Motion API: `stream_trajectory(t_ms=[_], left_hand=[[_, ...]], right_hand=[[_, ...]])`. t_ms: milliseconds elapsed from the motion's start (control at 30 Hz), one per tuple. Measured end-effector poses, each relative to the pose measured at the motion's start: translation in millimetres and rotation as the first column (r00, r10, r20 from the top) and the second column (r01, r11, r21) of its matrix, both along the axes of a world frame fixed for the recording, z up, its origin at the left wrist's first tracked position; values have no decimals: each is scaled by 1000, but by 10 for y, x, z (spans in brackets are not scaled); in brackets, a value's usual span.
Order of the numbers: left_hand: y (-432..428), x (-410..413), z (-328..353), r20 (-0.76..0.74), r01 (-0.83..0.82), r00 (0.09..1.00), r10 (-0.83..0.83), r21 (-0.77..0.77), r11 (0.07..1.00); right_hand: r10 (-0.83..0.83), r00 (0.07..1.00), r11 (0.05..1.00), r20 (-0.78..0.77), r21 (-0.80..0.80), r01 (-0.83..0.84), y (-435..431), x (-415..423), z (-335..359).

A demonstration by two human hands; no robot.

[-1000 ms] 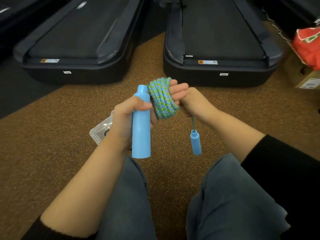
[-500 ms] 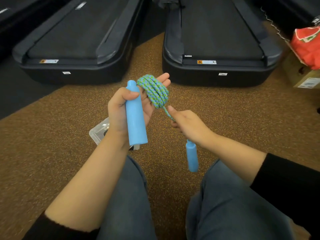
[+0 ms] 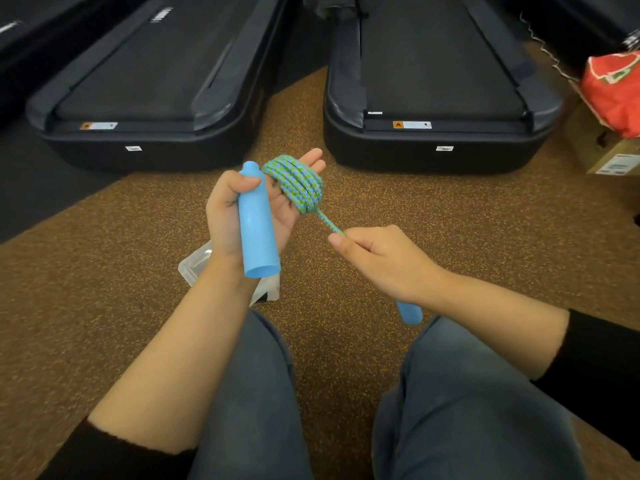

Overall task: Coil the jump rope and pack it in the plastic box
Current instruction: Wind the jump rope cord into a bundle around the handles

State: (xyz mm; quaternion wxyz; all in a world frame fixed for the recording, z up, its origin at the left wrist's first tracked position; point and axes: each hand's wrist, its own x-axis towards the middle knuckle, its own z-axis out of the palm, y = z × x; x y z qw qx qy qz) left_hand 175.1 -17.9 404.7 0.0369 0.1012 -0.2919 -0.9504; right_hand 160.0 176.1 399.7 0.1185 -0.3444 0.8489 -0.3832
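Observation:
My left hand (image 3: 228, 216) grips one blue handle (image 3: 258, 230) of the jump rope with thumb and palm. The green-and-blue braided rope (image 3: 301, 185) is wound in several loops around that hand's outstretched fingers. A short taut length runs from the coil down to my right hand (image 3: 377, 261), which pinches the rope. The second blue handle (image 3: 410, 315) hangs below my right hand, mostly hidden by it. The clear plastic box (image 3: 195, 265) lies on the floor under my left wrist, largely covered.
I sit on brown speckled flooring (image 3: 104, 271) with my knees in jeans (image 3: 259, 393) at the bottom. Two black treadmills (image 3: 433, 98) stand ahead. A red bag (image 3: 613, 88) lies on a cardboard box (image 3: 602, 147) at the right edge.
My right hand came off the coil and drew the free rope end down and to the right, pulling it taut. The hanging handle followed. My left hand's fingers opened flat.

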Motion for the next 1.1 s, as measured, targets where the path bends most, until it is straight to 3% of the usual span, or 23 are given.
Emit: stream_trajectory(t_ms=[133, 300, 433, 600, 667, 933, 1100], left_hand=[[52, 43, 31, -133, 137, 979, -154, -126, 982], [257, 143, 67, -81, 204, 966, -247, -352, 914], [255, 101, 191, -53, 117, 990, -131, -221, 968], [211, 112, 232, -106, 124, 986, -127, -33, 992], [226, 121, 216, -97, 130, 986, -133, -38, 991], [370, 297, 131, 128, 265, 964, -234, -357, 896], [375, 356, 167, 223, 346, 937, -268, -517, 783]], right_hand=[[20, 995, 997, -100, 72, -13, 56, -3, 106], [61, 960, 985, -272, 171, -14, 40, 36, 282], [137, 926, 969, -352, 241, -52, 12, 85, 336], [302, 842, 913, -448, 390, -120, -2, 93, 390], [354, 802, 896, -482, 421, -143, -23, 132, 383], [398, 698, 890, -595, 435, -138, -77, -42, 579], [432, 726, 880, -535, 425, -210, -77, -231, 779]])
